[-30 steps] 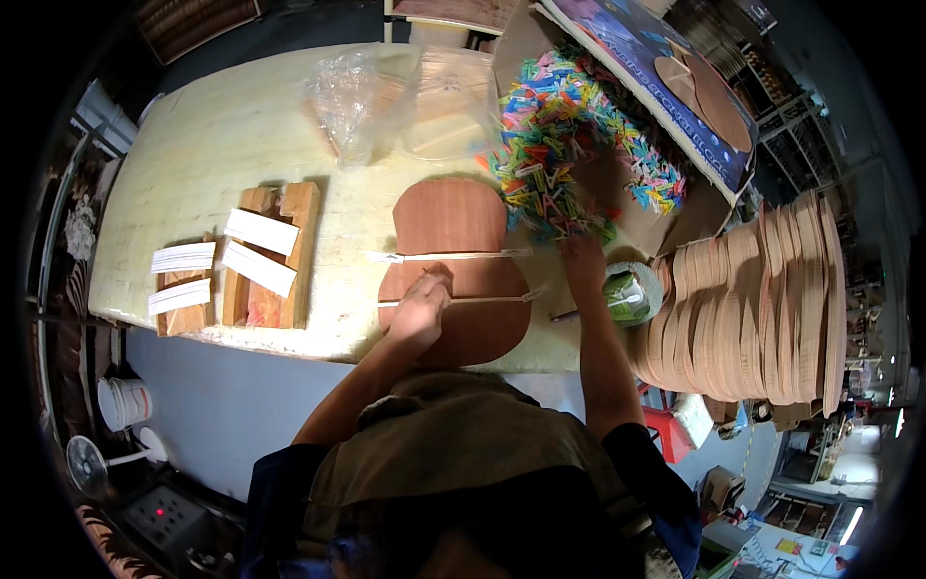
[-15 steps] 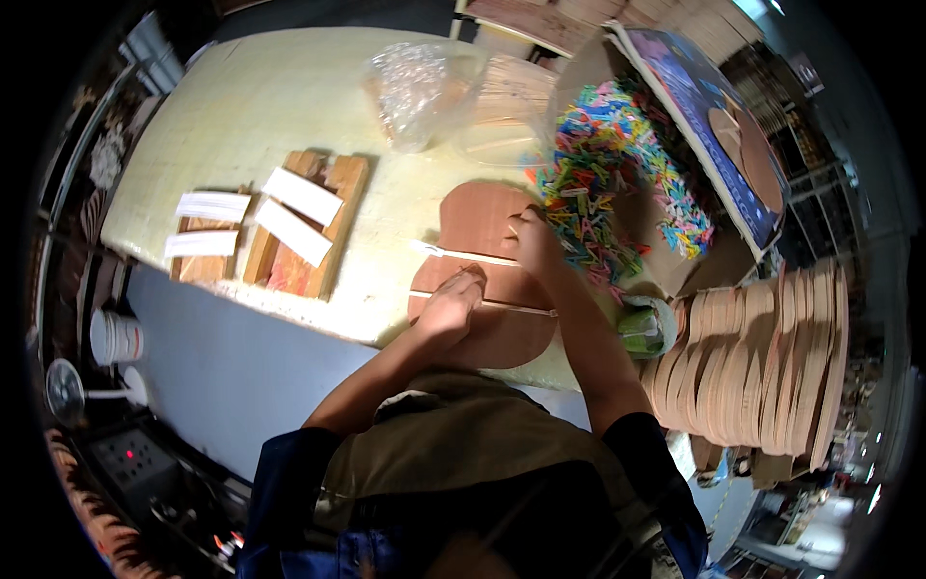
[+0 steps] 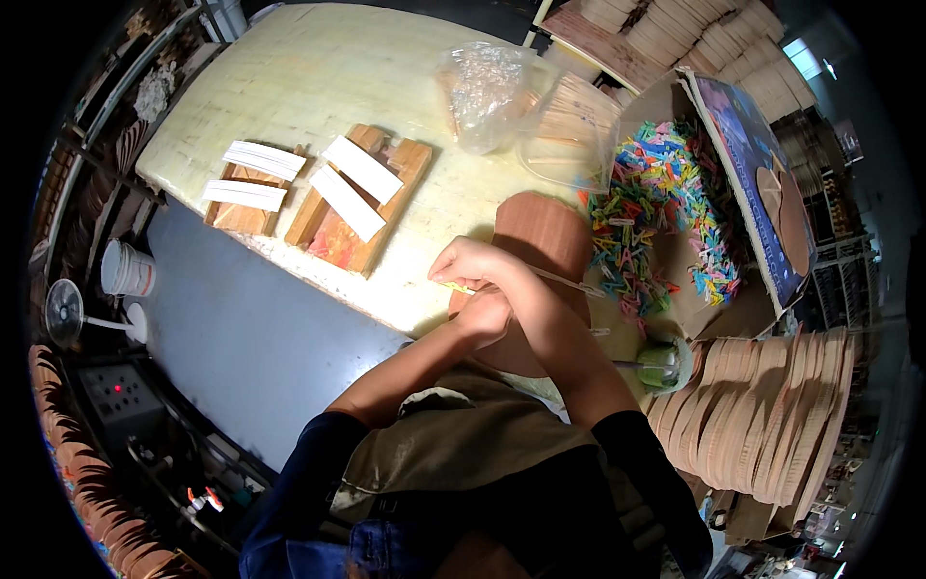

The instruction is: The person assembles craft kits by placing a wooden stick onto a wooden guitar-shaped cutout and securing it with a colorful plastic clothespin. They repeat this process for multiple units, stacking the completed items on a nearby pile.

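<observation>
A stack of brown rounded sheets lies at the near edge of the pale table, with a thin stick across it. My left hand grips the stack's left edge, fingers curled. My right hand reaches across just above it and pinches a small yellow clip at that same edge. My right forearm covers the middle of the stack. To the right stands an open cardboard box filled with several coloured clips.
Wooden blocks with white strips lie at the table's left. A crumpled plastic bag and a clear tub of sticks sit behind. A green pot and stacked brown fan sheets are on my right. A white bucket stands on the floor.
My right hand has come back from the clip box and crossed left to the sheets' edge with a yellow clip. My left hand has stayed on the sheets.
</observation>
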Tool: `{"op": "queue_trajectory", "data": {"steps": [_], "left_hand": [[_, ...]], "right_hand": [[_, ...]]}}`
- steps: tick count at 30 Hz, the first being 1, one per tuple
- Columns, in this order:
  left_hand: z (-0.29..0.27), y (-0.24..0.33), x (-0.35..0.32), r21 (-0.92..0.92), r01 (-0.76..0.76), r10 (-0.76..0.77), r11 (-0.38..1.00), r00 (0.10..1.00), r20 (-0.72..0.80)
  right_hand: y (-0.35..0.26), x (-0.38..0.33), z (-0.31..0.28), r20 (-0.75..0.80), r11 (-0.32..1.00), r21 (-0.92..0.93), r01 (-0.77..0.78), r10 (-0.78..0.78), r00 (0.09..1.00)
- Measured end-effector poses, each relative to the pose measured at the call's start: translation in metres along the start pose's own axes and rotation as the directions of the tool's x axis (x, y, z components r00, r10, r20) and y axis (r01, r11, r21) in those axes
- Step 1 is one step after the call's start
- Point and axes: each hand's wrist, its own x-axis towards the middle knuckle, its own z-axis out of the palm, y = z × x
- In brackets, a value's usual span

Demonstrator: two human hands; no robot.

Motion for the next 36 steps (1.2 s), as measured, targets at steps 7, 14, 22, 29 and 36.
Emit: {"op": "queue_trajectory", "data": {"steps": [7,14,22,29,36], "left_hand": [[-0.021,0.013,0.003,0.147,-0.125,0.125,0.981,0.992,0.011],[-0.061,0.025,-0.075,-0.01,0.278,-0.268,0.96,0.916,-0.299],[-0.047,0.034,-0.08,-0.252,0.452,-0.438,0.856,0.892,0.113],[-0.06,0.092,-0.037,-0.395,0.487,-0.376,0.779,0.867,0.329],[-0.058,0.067,-0.054,-0.472,0.566,-0.406,0.676,0.82,0.403]], "right_hand": [[-0.065,-0.121,-0.022,-0.413,0.746,-0.348,0.568,-0.666,0.622],[-0.132,-0.273,0.01,0.042,-0.02,-0.96,0.279,-0.996,0.074],[-0.136,-0.268,0.029,0.19,-0.109,-0.968,0.227,-0.908,0.373],[-0.135,-0.268,0.032,0.194,-0.098,-0.964,0.248,-0.894,0.404],[-0.142,-0.261,0.032,0.247,-0.133,-0.951,0.28,-0.87,0.426]]}}
